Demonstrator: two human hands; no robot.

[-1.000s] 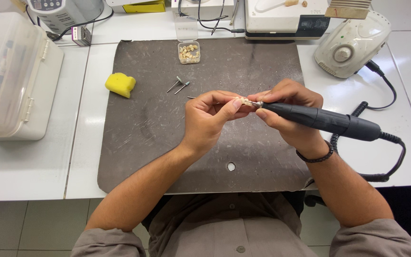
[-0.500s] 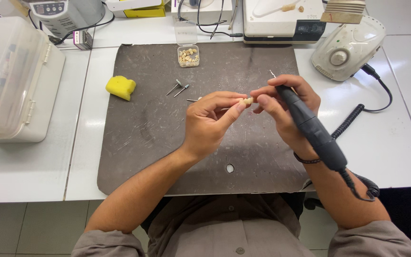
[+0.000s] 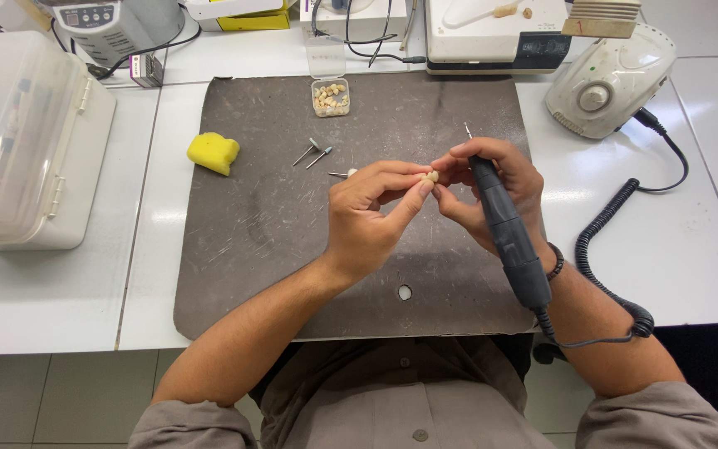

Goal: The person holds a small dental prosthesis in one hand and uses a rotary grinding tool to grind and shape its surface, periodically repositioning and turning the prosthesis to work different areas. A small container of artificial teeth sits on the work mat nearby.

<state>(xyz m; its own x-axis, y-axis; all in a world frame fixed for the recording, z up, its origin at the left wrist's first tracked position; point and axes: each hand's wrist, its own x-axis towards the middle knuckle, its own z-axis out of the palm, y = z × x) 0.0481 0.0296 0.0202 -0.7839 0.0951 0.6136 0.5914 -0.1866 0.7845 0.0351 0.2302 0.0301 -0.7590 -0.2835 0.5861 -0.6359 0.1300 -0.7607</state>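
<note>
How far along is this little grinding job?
Midway, it seems. The left hand pinches a small cream piece; the right hand holds the dark handpiece with its tip pointing away, not grinding. A small clear box holds more such pieces; whether finished, I cannot tell.

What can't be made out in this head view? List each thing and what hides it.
1. The small pale piece: too small; fingertips of the left hand and right hand cover most of it.
2. The handpiece tip: too thin to tell its shape.
3. The clear box: contents too small.
4. The machines at the top: cut off by the frame edge.
</note>
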